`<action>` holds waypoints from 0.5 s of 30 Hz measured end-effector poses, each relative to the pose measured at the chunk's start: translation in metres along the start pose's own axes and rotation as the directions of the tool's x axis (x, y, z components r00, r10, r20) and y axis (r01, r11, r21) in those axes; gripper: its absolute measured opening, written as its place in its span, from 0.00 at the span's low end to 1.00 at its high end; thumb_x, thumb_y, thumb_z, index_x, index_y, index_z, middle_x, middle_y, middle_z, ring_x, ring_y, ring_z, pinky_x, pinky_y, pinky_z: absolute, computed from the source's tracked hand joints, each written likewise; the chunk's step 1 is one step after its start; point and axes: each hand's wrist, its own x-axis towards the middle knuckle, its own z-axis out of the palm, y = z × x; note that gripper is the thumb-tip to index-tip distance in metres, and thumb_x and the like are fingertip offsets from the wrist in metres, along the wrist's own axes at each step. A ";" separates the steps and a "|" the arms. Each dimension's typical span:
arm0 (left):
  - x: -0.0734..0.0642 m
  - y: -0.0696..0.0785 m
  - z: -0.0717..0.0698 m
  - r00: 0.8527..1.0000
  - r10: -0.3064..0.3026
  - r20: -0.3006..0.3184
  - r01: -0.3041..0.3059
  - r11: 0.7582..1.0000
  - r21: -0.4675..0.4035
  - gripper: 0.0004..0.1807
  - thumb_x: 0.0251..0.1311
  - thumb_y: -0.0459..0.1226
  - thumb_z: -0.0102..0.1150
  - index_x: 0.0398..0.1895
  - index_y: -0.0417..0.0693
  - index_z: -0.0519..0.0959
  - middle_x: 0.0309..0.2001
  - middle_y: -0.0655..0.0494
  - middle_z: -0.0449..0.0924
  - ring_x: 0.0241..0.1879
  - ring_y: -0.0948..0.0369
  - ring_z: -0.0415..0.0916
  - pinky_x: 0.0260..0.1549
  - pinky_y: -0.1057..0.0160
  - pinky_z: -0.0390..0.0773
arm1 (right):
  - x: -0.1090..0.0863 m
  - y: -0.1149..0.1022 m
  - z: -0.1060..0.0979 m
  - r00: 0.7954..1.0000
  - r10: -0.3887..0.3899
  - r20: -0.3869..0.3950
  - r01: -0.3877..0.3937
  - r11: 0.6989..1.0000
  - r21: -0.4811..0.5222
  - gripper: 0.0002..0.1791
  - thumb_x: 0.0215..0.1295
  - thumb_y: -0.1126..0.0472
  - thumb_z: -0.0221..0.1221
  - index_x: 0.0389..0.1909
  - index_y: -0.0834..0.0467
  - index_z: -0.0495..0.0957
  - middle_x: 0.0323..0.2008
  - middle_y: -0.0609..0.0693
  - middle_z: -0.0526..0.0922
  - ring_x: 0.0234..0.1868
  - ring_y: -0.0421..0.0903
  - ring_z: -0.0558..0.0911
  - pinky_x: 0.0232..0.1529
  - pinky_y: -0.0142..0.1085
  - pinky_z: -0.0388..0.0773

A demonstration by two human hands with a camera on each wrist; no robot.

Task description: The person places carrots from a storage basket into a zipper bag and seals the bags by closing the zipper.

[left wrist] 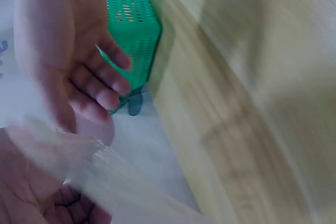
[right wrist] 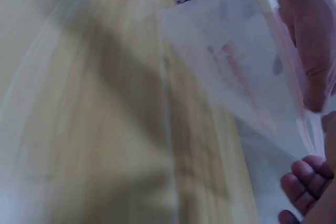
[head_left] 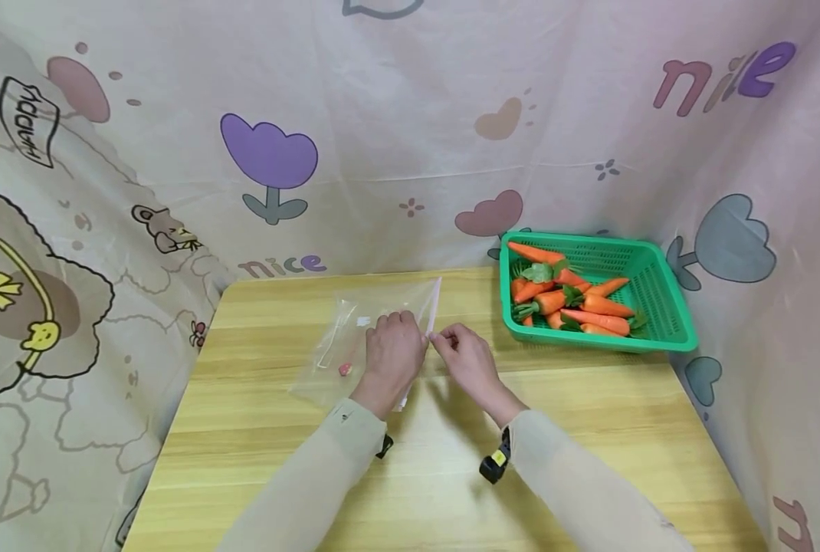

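Note:
A clear plastic zip bag (head_left: 330, 345) with a pink strip (head_left: 435, 299) along its right edge is held up off the wooden table. My left hand (head_left: 392, 353) grips it close to that edge, back of the hand uppermost in the head view. Just to the right, my right hand (head_left: 470, 368) pinches the edge between thumb and forefinger, its other fingers loosely bent. The right wrist view shows the strip (right wrist: 283, 51) running down between both hands, and small red printing (right wrist: 239, 74) on the film. Seen from the left wrist, the blurred film (left wrist: 121, 177) partly covers my left hand (left wrist: 31, 182).
At the table's back right stands a green plastic basket (head_left: 682, 326) with several orange carrots (head_left: 605, 306), some with leafy tops. A patterned cloth (head_left: 396, 115) hangs behind and beside the wooden table (head_left: 244, 429). A black device (head_left: 494, 460) is strapped at the right wrist.

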 end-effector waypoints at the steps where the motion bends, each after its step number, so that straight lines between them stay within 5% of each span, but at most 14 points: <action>1: -0.002 0.000 -0.003 1.000 0.003 -0.010 -0.003 1.000 0.006 0.22 0.71 0.51 0.63 0.41 0.38 0.78 0.37 0.45 0.83 0.40 0.49 0.81 0.39 0.46 0.84 | 0.003 -0.006 0.001 1.000 0.022 0.015 -0.022 1.000 0.013 0.16 0.75 0.45 0.59 0.39 0.55 0.83 0.31 0.47 0.84 0.32 0.45 0.80 0.37 0.41 0.77; 5: -0.008 -0.001 -0.017 0.998 0.024 -0.060 -0.021 0.999 0.047 0.17 0.69 0.46 0.62 0.34 0.40 0.77 0.31 0.47 0.81 0.34 0.49 0.81 0.34 0.47 0.83 | 0.013 -0.020 0.000 0.998 0.049 0.044 -0.050 0.998 0.022 0.11 0.72 0.53 0.59 0.31 0.54 0.80 0.24 0.46 0.79 0.25 0.44 0.74 0.29 0.38 0.71; 7: -0.010 0.000 -0.029 0.999 0.014 -0.037 -0.012 0.997 0.074 0.14 0.68 0.44 0.60 0.32 0.41 0.77 0.29 0.47 0.80 0.32 0.49 0.80 0.34 0.47 0.82 | 0.016 -0.024 -0.003 0.998 0.032 0.049 -0.034 0.999 0.025 0.11 0.71 0.55 0.59 0.29 0.54 0.79 0.22 0.46 0.77 0.24 0.44 0.73 0.28 0.38 0.70; 10: -0.014 0.006 -0.052 0.997 -0.024 0.074 0.016 0.994 0.108 0.14 0.68 0.43 0.58 0.29 0.43 0.76 0.25 0.51 0.76 0.29 0.52 0.78 0.36 0.47 0.80 | 0.018 -0.030 -0.011 0.997 0.003 0.074 -0.007 0.999 0.046 0.11 0.71 0.56 0.58 0.28 0.54 0.78 0.22 0.45 0.76 0.23 0.44 0.73 0.27 0.37 0.69; 15: -0.019 0.013 -0.083 0.968 -0.066 0.241 0.038 0.992 0.119 0.14 0.70 0.43 0.59 0.29 0.44 0.75 0.25 0.52 0.76 0.31 0.53 0.78 0.43 0.43 0.80 | 0.016 -0.042 -0.020 0.989 -0.060 0.134 0.051 0.997 0.065 0.11 0.70 0.57 0.59 0.27 0.54 0.78 0.21 0.45 0.77 0.21 0.42 0.71 0.25 0.36 0.68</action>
